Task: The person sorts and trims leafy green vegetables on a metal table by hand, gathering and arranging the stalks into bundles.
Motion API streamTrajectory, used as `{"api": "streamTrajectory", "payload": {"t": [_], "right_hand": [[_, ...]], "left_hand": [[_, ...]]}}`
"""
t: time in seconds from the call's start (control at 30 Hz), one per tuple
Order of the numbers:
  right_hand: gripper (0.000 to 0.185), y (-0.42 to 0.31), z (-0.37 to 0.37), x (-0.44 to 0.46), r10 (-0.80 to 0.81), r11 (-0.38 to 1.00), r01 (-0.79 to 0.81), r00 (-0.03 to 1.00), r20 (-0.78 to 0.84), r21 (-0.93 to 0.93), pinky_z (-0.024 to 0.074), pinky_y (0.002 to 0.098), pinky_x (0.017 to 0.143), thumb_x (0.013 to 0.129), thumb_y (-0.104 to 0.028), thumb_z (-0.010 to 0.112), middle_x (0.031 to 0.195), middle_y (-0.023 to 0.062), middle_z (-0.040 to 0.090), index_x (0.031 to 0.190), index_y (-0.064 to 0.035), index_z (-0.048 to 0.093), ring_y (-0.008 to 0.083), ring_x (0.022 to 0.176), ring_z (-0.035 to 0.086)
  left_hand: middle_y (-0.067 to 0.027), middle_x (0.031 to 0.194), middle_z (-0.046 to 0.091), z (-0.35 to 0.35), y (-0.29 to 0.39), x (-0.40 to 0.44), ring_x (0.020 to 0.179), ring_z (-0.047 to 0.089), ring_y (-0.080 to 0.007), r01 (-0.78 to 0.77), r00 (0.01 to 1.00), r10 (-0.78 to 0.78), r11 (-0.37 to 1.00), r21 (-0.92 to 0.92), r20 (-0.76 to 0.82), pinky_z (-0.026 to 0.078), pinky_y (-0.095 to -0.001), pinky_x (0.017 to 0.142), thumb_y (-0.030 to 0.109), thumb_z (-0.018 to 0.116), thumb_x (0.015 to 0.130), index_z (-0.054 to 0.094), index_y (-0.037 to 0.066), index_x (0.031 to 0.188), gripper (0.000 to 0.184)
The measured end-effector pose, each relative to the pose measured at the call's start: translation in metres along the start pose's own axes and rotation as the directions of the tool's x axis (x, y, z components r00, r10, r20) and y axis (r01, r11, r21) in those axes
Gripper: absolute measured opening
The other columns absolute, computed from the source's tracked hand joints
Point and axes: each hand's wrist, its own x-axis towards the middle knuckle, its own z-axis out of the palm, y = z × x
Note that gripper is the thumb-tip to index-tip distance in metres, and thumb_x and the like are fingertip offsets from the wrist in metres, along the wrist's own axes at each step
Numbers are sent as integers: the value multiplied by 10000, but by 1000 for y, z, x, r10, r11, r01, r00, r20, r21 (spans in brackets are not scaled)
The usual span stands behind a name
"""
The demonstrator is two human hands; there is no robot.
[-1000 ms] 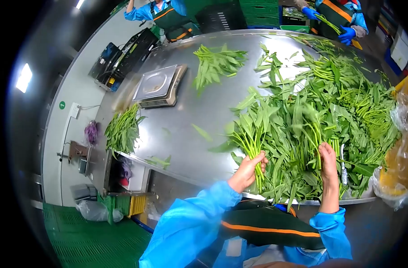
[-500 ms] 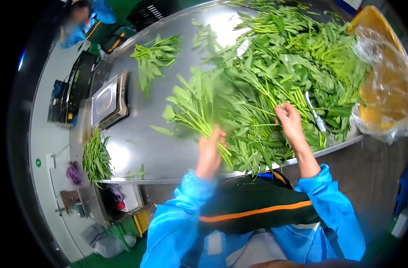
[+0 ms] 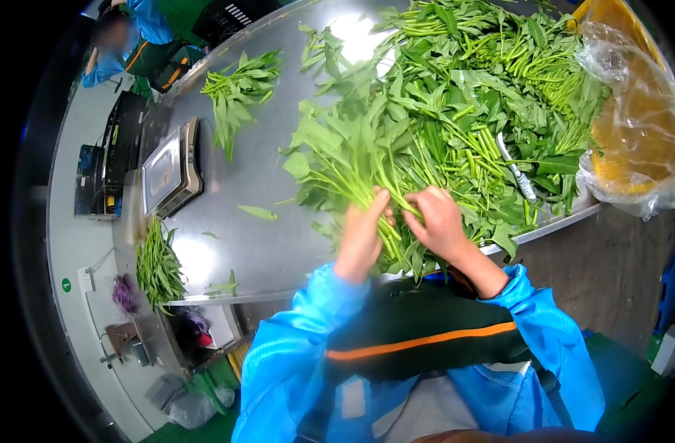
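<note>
My left hand is closed around the stems of a bunch of leafy greens, whose leaves fan out away from me. Right beside it, my right hand pinches a few more green stems against that bunch. Both hands are over the near edge of the metal table. A large heap of loose greens spreads under and to the right of the hands. On the heap lies a knife-like tool with a pale handle.
A scale stands on the left of the table, between a far bunch and a near-left bunch. A yellow container with clear plastic is at the right. Another person stands beyond the table, upper left.
The right hand has moved left from the heap with stems and now meets the left hand's bunch. Earlier the view swung, shifting the table leftward and upward in the picture.
</note>
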Motion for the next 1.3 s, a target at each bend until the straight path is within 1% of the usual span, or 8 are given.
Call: {"api": "streamTrajectory", "payload": {"t": [0.17,0.4,0.83,0.97,1.03,1.2,1.27,1.3], "right_hand": [[328,-1,6,-5,-97,988,109,990,105,-108,384,356,633,702,-96,713,787,69,585,986,-44,558,243,705,528],[282,5,-2,-3,-13,951,96,962,274,-294,370,365,649,688,-91,690,762,52,593,942,-72,567,239,723,526],[182,-1,1,-4,-164,908,211,974,156,-362,369,351,605,693,-134,656,657,33,461,731,-107,480,221,659,484],[189,6,-7,-4,-166,872,236,967,194,-429,385,351,576,692,-131,648,635,38,472,702,-107,461,222,646,499],[188,14,-16,-4,-139,875,205,974,178,-438,391,351,559,696,-133,649,610,37,485,688,-113,462,224,627,506],[115,51,-65,-10,-123,844,146,989,79,-515,447,390,492,754,-159,580,615,85,506,676,-98,521,266,584,549],[139,48,-98,1,373,886,-331,925,74,-325,471,392,534,805,-224,597,706,92,571,786,-87,588,281,637,579],[209,48,-94,4,275,882,-218,958,81,-418,482,385,561,802,-268,625,783,94,594,905,-88,601,291,669,588]], "left_hand": [[1,857,582,-5,-3,7,682,525,-83,12,999,-13,999,43,30,437,-224,576,73,628,862,554,69,1044,196],[-27,824,571,-11,-11,15,652,520,-109,-48,996,45,998,-35,-74,427,-237,538,54,656,819,543,34,1009,222],[-65,868,626,-2,-11,4,652,528,-114,31,999,-33,999,-33,-37,438,-240,547,46,635,836,551,19,1015,199],[-81,875,643,-10,-10,10,667,531,-110,-75,994,68,994,-80,-87,437,-238,557,40,622,843,549,20,1020,192],[-32,808,613,-14,-4,12,625,512,-80,-176,976,162,981,-86,-145,430,-210,549,99,631,867,599,28,967,127],[-89,946,608,-32,33,5,624,497,-64,-220,962,166,941,-257,-218,449,-171,545,52,597,889,510,16,1056,192],[-86,945,609,-49,26,13,637,507,-56,-231,960,184,947,-225,-213,456,-165,546,66,602,892,515,10,1051,189],[-85,949,608,-49,25,10,641,510,-55,-200,967,157,956,-213,-202,460,-165,550,68,601,893,518,9,1051,188]]}}
